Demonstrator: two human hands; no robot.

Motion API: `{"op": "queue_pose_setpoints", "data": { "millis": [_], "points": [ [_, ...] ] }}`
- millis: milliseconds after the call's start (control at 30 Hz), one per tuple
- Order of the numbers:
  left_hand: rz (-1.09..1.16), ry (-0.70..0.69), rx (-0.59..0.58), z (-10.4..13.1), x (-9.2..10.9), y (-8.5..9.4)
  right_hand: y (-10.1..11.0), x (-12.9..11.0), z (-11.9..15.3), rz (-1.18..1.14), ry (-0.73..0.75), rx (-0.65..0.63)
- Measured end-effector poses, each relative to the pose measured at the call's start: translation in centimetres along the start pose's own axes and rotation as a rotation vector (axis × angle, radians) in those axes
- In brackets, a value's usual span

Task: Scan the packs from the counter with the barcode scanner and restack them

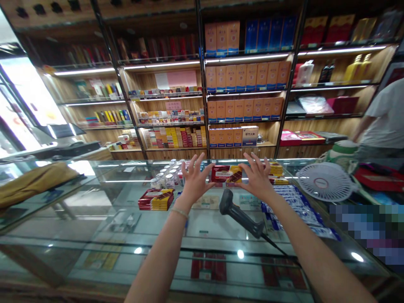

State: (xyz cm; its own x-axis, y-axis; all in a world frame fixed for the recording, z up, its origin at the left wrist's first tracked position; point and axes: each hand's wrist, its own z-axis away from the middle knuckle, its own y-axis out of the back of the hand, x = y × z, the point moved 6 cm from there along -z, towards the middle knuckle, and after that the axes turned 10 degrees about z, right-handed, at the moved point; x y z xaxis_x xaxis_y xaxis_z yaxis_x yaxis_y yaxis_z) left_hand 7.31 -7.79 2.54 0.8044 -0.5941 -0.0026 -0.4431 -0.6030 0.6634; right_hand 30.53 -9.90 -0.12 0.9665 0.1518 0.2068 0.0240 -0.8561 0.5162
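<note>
A red and yellow chocolate packet (224, 173), with a brown bar pictured on it, faces me above the glass counter. My left hand (196, 180) has thumb and index finger at its left end, the other fingers spread upward. At the right end, the thumb and index finger of my right hand (257, 177) grip it the same way. To the left lies a stack of similar chocolate packets (155, 199). Just below my hands a dark barcode scanner (241, 213) rests on the glass, its cable running under my right forearm.
Small clear-lidded jars (167, 176) stand behind the left stack. Blue-white sachets (295, 206) lie beside my right forearm, near a white fan (325, 182). A brown cloth (41, 181) covers the left counter. A person (383, 115) stands at right, before stocked shelves (246, 145).
</note>
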Motion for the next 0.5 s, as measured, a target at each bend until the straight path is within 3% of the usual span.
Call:
{"op": "queue_pose_setpoints", "data": {
  "millis": [267,500],
  "points": [
    [0.062,0.027,-0.086,-1.0,-1.4,3.8,1.4,-0.4,-2.1,-0.117,0.008,-0.087],
    [0.15,0.102,-0.264,0.3,-6.4,8.1,1.3,-5.7,-4.4,-0.276,0.049,-0.184]
  ]
}}
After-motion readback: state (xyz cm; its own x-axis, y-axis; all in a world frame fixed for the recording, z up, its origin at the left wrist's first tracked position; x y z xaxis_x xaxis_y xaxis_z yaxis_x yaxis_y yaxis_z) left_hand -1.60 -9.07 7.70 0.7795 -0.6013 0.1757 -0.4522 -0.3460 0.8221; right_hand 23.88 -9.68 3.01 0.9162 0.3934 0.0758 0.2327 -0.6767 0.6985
